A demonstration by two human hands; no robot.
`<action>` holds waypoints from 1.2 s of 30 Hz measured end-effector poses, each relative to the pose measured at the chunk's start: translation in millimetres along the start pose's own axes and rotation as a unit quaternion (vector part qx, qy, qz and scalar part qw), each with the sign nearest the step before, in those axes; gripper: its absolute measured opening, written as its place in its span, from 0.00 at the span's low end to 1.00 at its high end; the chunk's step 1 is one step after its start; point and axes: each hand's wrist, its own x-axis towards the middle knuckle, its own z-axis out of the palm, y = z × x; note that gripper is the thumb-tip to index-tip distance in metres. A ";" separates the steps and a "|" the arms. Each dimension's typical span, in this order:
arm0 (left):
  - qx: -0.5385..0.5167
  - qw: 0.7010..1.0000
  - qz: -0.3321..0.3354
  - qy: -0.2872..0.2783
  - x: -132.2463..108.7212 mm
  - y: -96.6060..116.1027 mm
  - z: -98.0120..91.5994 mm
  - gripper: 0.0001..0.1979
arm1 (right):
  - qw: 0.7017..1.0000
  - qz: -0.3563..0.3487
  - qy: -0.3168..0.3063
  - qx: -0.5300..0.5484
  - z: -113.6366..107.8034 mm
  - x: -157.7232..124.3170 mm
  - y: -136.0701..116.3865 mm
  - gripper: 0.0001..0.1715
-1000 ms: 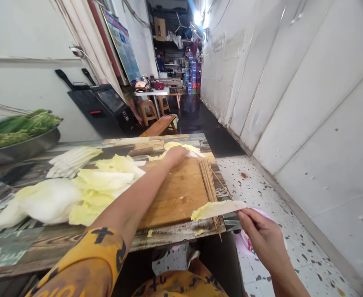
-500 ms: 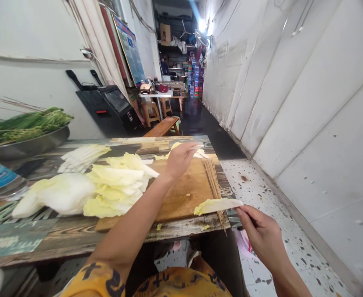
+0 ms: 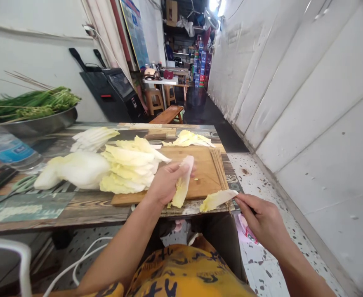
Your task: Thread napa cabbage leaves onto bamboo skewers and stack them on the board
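Note:
My left hand (image 3: 167, 181) is closed on a strip of napa cabbage leaf (image 3: 184, 183), its pale stem end up and yellow frill down, above the front of the wooden cutting board (image 3: 201, 169). Off the board's right corner, my right hand (image 3: 260, 216) pinches the white end of another cabbage leaf (image 3: 218, 200), whose yellow tip points left. Whether a skewer runs through that leaf, I cannot tell. Thin bamboo skewers (image 3: 219, 167) lie in a bundle along the board's right side. A stack of cabbage leaves (image 3: 128, 167) covers the board's left part.
Cut cabbage pieces (image 3: 192, 138) lie behind the board, near a knife's wooden handle (image 3: 156, 136). Leftward are a whole white cabbage (image 3: 79, 168), more pale leaves (image 3: 93, 138), a water bottle (image 3: 14, 150) and a metal bowl (image 3: 50, 123) of skewered greens. A bench (image 3: 168, 114) stands beyond the table.
My left hand has come back from the far pile toward me, now with a cabbage strip plainly in it. My right hand still holds its leaf, slightly tilted. The view has shifted.

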 end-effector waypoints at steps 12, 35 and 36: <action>-0.057 0.997 -0.033 -0.029 -4.0 -2.4 -5.4 0.16 | 1.000 -0.007 -0.008 -0.012 -0.5 2.9 -2.8 0.14; -0.005 0.999 0.007 -0.041 -3.6 -4.6 -5.9 0.14 | 0.999 0.000 -0.042 -0.023 -4.8 1.2 1.8 0.16; 0.004 0.999 0.012 -0.044 -3.9 -4.8 -6.0 0.13 | 0.999 0.001 -0.046 -0.020 -6.3 1.5 2.1 0.16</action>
